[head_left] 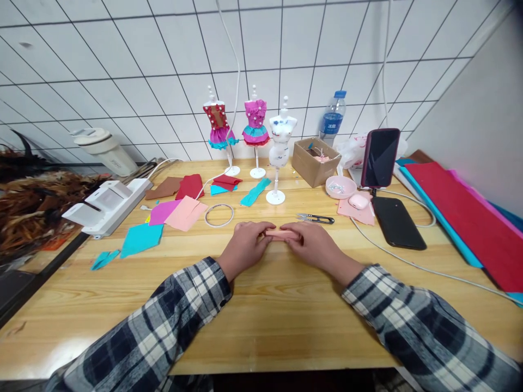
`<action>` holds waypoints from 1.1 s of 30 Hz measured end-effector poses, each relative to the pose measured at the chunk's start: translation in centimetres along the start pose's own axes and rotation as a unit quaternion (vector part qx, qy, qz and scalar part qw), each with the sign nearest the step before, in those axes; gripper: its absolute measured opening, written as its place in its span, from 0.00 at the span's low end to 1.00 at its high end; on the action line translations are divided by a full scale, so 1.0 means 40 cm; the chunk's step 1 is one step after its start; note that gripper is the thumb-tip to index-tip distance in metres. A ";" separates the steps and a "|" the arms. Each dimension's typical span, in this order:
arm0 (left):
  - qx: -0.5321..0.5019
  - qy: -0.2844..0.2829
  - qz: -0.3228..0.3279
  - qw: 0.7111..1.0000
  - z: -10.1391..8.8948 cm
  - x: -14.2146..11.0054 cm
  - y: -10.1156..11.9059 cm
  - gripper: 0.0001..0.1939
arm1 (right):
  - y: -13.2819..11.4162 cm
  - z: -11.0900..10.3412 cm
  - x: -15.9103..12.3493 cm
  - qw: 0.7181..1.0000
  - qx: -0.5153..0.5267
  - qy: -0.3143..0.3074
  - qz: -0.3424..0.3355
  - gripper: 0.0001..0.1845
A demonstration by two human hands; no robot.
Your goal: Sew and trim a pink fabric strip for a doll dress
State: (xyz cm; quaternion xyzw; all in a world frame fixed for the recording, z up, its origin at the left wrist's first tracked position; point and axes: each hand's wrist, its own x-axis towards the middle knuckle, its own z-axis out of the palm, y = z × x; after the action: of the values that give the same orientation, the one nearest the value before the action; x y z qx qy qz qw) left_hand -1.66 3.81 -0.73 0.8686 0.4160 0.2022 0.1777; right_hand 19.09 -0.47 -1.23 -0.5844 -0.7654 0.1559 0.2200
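Observation:
Between my two hands is a small folded strip of pink fabric, held level just over the wooden table. My left hand pinches its left end with thumb and fingers. The right end is gripped the same way by my right hand. Just beyond my right hand lie black-handled thread snips. A bare white mini dress form with bluish marks stands behind my hands. Left of my left hand are a metal ring and a flat piece of pink fabric.
Two dressed mini forms stand near the tiled wall. Fabric scraps and a power strip lie left. To the right are a cardboard box, pink dish, propped phone, black phone, cable and fabric sheets.

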 end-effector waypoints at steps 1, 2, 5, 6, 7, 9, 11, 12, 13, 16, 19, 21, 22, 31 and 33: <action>-0.015 0.003 -0.015 1.000 0.003 0.005 -0.001 0.15 | 0.002 0.002 0.007 1.000 0.009 0.003 0.021 0.18; -0.029 0.005 -0.029 0.999 0.006 0.010 -0.001 0.17 | 0.004 0.004 0.014 0.999 0.015 0.005 0.039 0.19; -0.028 0.003 -0.052 0.998 0.016 0.020 -0.001 0.19 | 0.011 0.008 0.035 0.998 0.011 -0.001 0.067 0.21; -0.015 0.002 -0.055 0.998 0.019 0.021 0.001 0.19 | 0.014 0.009 0.041 0.997 0.010 -0.005 0.074 0.22; 0.001 0.003 -0.057 0.998 0.021 0.022 0.004 0.19 | 0.016 0.008 0.046 0.997 0.009 -0.009 0.081 0.23; 0.039 0.022 -0.041 0.998 0.018 0.022 0.008 0.23 | 0.019 0.007 0.055 0.995 0.009 -0.017 0.094 0.25; 0.079 0.040 0.014 0.996 0.005 0.023 0.009 0.24 | 0.023 0.005 0.061 0.994 0.013 -0.023 0.103 0.27; 0.099 0.035 0.057 0.993 -0.004 0.025 0.006 0.21 | 0.025 0.005 0.065 0.994 0.016 -0.026 0.106 0.28; 0.115 0.019 0.102 0.988 -0.013 0.028 0.002 0.16 | 0.028 0.005 0.068 0.994 0.020 -0.029 0.107 0.28; 0.136 -0.050 0.195 0.970 -0.034 0.041 -0.016 0.10 | 0.038 0.008 0.080 0.992 0.032 -0.036 0.113 0.29; 0.138 -0.065 0.212 0.965 -0.036 0.054 -0.027 0.12 | 0.043 0.002 0.085 0.991 0.036 -0.037 0.126 0.31; 0.132 -0.054 0.205 0.968 -0.034 0.055 -0.026 0.14 | 0.037 -0.012 0.077 0.989 0.030 -0.024 0.142 0.30; 0.130 -0.046 0.197 0.971 -0.035 0.054 -0.023 0.14 | 0.030 -0.022 0.070 0.989 0.024 -0.008 0.144 0.29; 0.096 -0.033 0.147 0.984 -0.093 0.018 0.008 0.12 | -0.020 -0.059 0.016 0.999 0.020 0.014 -0.025 0.13; 0.033 -0.020 0.113 0.993 -0.097 0.013 0.007 0.12 | -0.017 -0.053 0.020 0.998 0.055 0.011 0.002 0.09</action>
State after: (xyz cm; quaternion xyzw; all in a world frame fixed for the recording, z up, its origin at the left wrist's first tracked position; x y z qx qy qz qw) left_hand -3.11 4.58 2.81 0.9191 0.3183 0.1902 0.1334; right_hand 19.46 0.06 1.04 -0.5745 -0.7522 0.1917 0.2596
